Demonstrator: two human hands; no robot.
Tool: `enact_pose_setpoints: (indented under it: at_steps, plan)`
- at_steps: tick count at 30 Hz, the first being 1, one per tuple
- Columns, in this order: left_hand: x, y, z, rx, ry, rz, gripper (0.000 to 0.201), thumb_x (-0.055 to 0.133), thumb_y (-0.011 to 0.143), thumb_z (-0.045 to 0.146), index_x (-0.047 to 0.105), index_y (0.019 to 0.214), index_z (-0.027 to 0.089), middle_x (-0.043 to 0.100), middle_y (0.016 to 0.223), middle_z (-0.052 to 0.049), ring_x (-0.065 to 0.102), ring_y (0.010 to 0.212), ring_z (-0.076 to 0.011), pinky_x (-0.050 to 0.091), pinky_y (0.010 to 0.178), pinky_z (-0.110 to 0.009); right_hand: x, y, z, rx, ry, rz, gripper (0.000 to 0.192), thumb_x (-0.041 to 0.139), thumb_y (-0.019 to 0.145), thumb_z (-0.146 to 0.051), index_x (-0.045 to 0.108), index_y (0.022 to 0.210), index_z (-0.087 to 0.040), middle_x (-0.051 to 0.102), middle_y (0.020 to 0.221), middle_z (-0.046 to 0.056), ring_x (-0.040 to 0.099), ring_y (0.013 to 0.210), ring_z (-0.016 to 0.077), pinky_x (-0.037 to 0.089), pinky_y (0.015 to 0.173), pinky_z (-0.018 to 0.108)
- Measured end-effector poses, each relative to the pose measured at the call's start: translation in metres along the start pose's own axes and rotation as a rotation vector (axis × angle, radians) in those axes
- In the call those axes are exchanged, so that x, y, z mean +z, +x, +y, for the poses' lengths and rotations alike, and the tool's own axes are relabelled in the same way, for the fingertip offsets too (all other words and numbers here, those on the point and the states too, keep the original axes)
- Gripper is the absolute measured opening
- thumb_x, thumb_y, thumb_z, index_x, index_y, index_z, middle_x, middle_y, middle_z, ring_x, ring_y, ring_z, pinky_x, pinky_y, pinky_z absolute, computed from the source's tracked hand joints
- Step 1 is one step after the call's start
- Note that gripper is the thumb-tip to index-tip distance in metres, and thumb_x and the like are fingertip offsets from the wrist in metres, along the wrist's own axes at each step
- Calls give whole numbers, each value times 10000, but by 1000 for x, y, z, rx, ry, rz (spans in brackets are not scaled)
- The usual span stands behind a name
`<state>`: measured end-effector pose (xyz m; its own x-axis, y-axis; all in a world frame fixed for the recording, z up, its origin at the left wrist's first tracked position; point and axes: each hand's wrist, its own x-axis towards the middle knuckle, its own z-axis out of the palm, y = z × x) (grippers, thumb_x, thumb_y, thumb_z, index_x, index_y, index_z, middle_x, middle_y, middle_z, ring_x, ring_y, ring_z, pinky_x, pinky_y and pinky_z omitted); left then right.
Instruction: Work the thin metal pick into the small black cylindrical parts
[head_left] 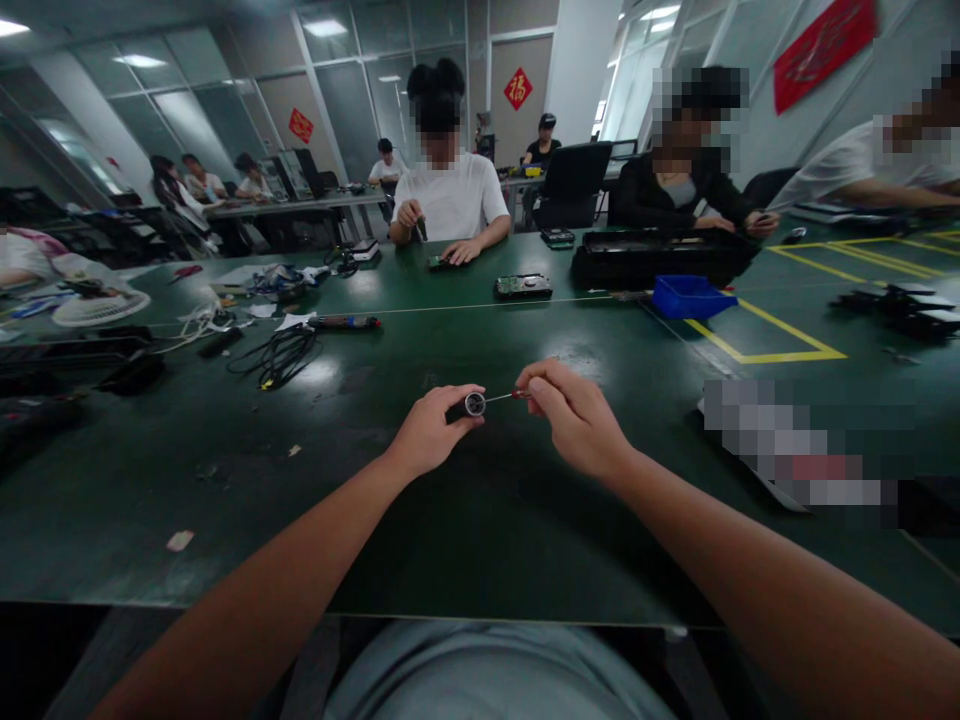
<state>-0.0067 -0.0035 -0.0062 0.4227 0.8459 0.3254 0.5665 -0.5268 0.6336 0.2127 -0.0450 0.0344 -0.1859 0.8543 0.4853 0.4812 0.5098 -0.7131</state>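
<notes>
Between the thumb and fingers of my left hand is a short black cylindrical part, its silver-rimmed round end turned towards me. Some inner detail shows inside the rim, too small to name. My right hand is closed around a thin screwdriver with a red section near the fingers. Its metal shaft points left and its tip meets the rim of the cylinder; whether it goes inside I cannot tell. The rest of the screwdriver's handle is hidden in my palm. Both hands are above the green table.
Black cables and a pen-shaped tool lie at left. Farther back are a hard drive, a blue bin and a long black housing. A plastic packet lies at right. Across the table a person handles a circuit board.
</notes>
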Motion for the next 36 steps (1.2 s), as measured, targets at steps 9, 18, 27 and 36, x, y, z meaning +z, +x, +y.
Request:
enact_pose_setpoints:
  at_steps: [9, 18, 27, 36]
  plan:
    - [1, -1, -3, 26, 1, -1, 396, 715, 858, 254, 632, 1243, 296, 681, 1170, -9, 599, 1099, -219, 440, 986, -397, 6, -1, 4, 98, 48, 81, 172, 427, 972, -258, 534, 1101, -217, 620, 840, 25, 599, 742, 175, 445, 674, 326]
    - [2, -1, -2, 36, -22, -24, 414, 729, 842, 252, 638, 1245, 281, 684, 1188, -25, 606, 1106, -225, 447, 1004, -403, 10, 5, 3, 237, 470, 147, 219, 551, 930, -409, 622, 917, -202, 634, 799, 21, 615, 735, 165, 502, 743, 345]
    - [1, -1, -1, 41, -37, 6, 414, 719, 854, 265, 633, 1259, 289, 683, 1203, -16, 607, 1112, -215, 446, 1014, -394, 15, 10, 21, 486, 820, 269, 220, 611, 883, -435, 615, 870, -215, 605, 774, 7, 588, 693, 148, 529, 682, 321]
    - [-1, -1, 5, 8, -26, 5, 419, 722, 852, 275, 630, 1260, 287, 683, 1205, -19, 608, 1111, -219, 450, 1009, -396, 14, 0, 7, 147, 238, 241, 204, 479, 982, -393, 584, 981, -219, 666, 823, 27, 637, 738, 170, 511, 716, 353]
